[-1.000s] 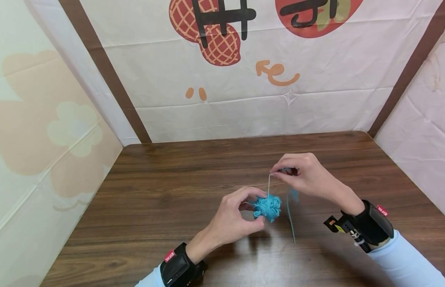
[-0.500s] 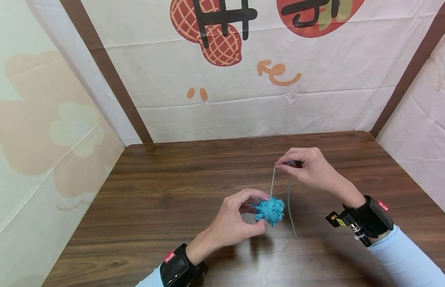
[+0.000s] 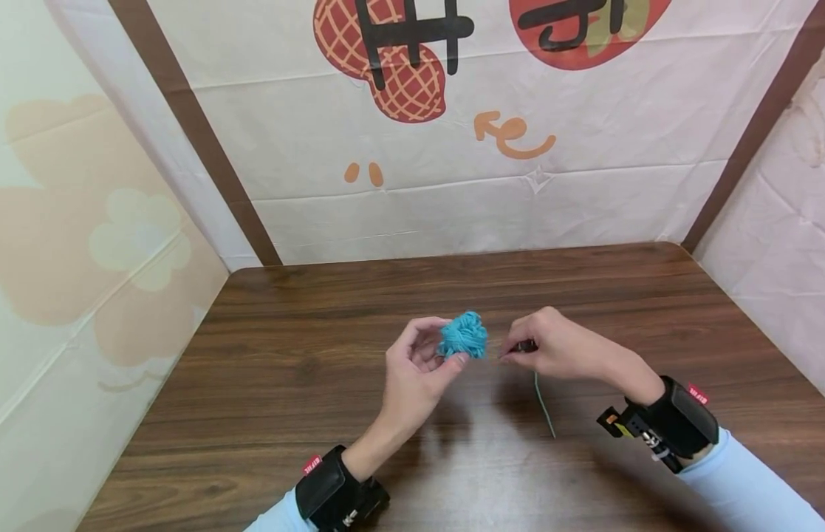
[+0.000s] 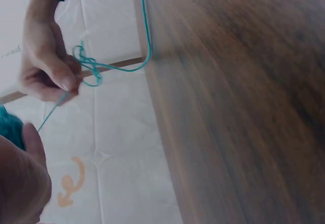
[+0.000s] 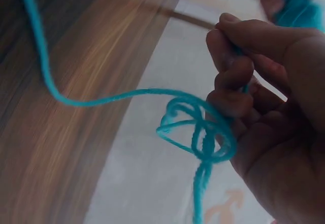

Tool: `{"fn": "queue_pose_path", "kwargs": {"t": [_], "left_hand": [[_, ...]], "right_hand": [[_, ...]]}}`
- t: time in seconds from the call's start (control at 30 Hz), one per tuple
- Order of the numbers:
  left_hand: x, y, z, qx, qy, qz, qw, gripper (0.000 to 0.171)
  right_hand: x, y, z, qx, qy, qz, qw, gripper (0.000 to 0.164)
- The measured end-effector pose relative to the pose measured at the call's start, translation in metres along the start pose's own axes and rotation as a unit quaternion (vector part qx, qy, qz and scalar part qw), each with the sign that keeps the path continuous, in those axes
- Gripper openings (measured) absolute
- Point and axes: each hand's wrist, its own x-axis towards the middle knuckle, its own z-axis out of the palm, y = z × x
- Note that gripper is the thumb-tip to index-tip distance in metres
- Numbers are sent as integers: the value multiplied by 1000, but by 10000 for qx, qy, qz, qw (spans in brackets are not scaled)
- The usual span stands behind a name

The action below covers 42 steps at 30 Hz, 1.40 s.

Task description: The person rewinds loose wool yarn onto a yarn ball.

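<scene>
A small ball of turquoise yarn [image 3: 464, 336] is held above the table between the thumb and fingers of my left hand [image 3: 415, 373]. To its right, my right hand [image 3: 561, 347] pinches a strand of the same yarn between thumb and forefinger. In the left wrist view that strand [image 4: 51, 115] runs taut from the ball to the right fingertips. Loose loops of yarn [image 5: 195, 127] hang by the right palm in the right wrist view. From them a tail of yarn [image 3: 543, 406] trails down toward the table.
The brown wood-grain table [image 3: 306, 369] lies under both hands. A printed white cloth [image 3: 452, 214] hangs behind its far edge, with further cloth at the left and right sides. Each wrist wears a black camera band [image 3: 335, 488].
The left hand has moved up and left with the yarn ball, which has turned. The right hand rose slightly at first, then came down to about the ball's height.
</scene>
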Motion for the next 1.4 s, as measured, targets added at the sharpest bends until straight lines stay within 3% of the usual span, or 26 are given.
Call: {"fn": "queue_pose_path", "kwargs": {"t": [0.17, 0.3, 0.43, 0.63, 0.83, 1.4], "left_hand": [[6, -5, -4, 206, 780, -451, 9957, 42], [7, -7, -6, 440, 876, -649, 9931, 42], [5, -7, -7, 889, 601, -752, 9914, 41], [-2, -6, -5, 1669, -118, -719, 9833, 39], [-7, -5, 1, 1898, -768, -469, 9777, 39], [-9, -3, 1, 1851, -1180, -51, 9756, 41]], "right_hand": [[3, -25, 6, -70, -112, -290, 9995, 10], [3, -40, 6, -144, -133, -319, 9993, 11], [3, -49, 6, -271, -25, -390, 9989, 13], [2, -56, 5, -795, 476, -667, 9935, 14], [2, -54, 4, -1054, 1043, -1041, 9835, 16], [8, -33, -6, -807, 1734, -1309, 9728, 26]]}}
